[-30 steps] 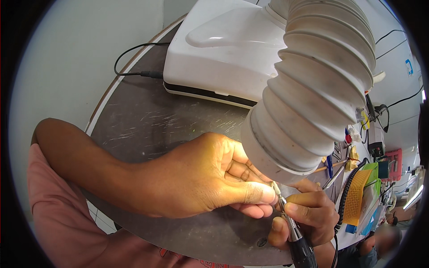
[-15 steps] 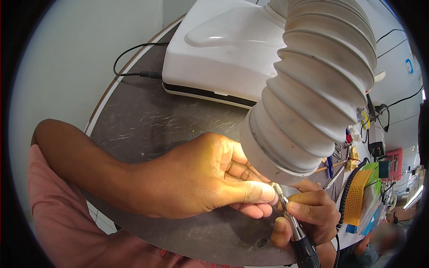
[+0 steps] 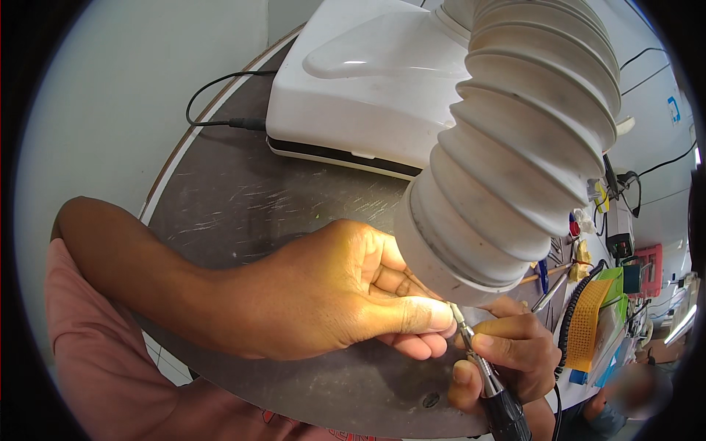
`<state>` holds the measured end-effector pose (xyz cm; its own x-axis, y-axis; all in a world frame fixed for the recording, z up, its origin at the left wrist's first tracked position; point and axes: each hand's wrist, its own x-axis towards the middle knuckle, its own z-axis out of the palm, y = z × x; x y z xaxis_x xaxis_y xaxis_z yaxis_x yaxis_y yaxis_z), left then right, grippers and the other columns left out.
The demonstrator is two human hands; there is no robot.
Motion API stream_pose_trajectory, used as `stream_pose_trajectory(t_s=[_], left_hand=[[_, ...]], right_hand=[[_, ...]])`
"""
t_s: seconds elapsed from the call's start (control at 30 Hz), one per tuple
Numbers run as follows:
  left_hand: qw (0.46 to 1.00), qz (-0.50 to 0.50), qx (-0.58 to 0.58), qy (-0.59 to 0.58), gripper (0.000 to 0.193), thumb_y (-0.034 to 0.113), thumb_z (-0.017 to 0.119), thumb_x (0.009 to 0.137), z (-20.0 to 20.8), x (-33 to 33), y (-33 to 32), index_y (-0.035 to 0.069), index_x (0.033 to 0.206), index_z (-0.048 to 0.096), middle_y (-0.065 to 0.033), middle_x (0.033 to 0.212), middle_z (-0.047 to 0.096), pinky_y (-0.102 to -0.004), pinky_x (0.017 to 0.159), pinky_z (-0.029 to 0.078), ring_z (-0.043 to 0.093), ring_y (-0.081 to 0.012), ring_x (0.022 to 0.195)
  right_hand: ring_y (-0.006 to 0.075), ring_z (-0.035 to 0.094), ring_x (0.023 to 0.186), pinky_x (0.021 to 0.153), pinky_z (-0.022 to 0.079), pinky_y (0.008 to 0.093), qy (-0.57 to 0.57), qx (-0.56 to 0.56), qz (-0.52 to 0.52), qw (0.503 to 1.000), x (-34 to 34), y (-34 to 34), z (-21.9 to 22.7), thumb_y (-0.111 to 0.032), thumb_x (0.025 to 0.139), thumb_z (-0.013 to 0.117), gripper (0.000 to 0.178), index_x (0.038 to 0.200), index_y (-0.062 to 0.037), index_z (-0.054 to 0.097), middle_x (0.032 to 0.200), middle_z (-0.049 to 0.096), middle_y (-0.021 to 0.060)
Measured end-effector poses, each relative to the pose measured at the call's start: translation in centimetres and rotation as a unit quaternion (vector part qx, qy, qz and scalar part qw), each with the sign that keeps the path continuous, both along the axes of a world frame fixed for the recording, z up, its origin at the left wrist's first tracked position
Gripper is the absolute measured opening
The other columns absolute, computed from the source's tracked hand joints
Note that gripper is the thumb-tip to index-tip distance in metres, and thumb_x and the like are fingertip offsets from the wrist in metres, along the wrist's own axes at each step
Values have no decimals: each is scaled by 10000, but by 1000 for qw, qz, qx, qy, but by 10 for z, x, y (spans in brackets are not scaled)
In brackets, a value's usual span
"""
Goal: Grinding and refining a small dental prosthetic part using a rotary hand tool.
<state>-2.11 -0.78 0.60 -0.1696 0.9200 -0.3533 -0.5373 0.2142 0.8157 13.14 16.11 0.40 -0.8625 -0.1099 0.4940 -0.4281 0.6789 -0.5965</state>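
My left hand comes in from the left with thumb and fingertips pinched together under bright light. What it pinches, if anything, is too small and hidden to name. My right hand grips a rotary handpiece, with a silver front and a black ribbed rear. The handpiece slants up and left, and its pale tip meets the end of my left thumb. Just above both hands hangs the mouth of a white ribbed hose, which hides part of my right fingers.
A white dust-extractor-like housing with a black cable stands at the back of the scratched grey tabletop. Tools, an orange mesh piece and a red basket crowd the right. Another person sits far right.
The handpiece's rear has shifted very slightly right, with its tip still at my left thumb. My left hand and the hose stay in place.
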Motion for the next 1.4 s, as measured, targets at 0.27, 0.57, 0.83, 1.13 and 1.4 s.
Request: stream_pose_trajectory(t_s=[0.27, 0.57, 0.83, 1.13, 1.4], left_hand=[[999, 13, 40, 0, 203, 73, 642, 881, -3, 2, 0, -59, 1024, 587, -86, 874, 665, -235, 719, 529, 637, -107, 775], [999, 14, 44, 2, 203, 75, 645, 878, -3, 2, 0, -58, 1023, 594, -84, 863, 665, -240, 732, 526, 637, -111, 778], [999, -4, 27, 46, 213, 83, 656, 871, -5, 1, -1, -53, 1024, 600, -81, 863, 666, -243, 735, 523, 635, -110, 785], [999, 16, 48, 9, 208, 80, 660, 867, -6, 3, -1, -48, 1020, 602, -77, 864, 666, -239, 730, 523, 633, -106, 782], [999, 5, 34, 41, 193, 84, 658, 869, -6, 2, -1, -47, 1003, 612, -71, 841, 665, -239, 723, 520, 634, -107, 773]], right_hand=[[233, 611, 701, 776, 516, 408, 9, -31, -15, 999, 1, -1, -3, -155, 787, 677, 316, 1039, -29, 534, 807, 571, 120], [254, 633, 693, 703, 534, 386, 24, 24, -23, 999, -1, -1, -1, -149, 751, 687, 307, 1001, -36, 549, 774, 578, 112], [292, 655, 746, 674, 534, 369, 21, 29, -24, 999, 0, -1, -1, -161, 745, 697, 307, 986, -39, 549, 779, 574, 105], [275, 652, 728, 679, 532, 359, 17, 17, -32, 999, 1, -1, -2, -160, 748, 697, 311, 998, -53, 546, 781, 574, 98], [254, 645, 705, 701, 534, 362, 19, 45, -29, 998, -1, -1, 0, -160, 746, 705, 306, 984, -45, 552, 789, 586, 93]])
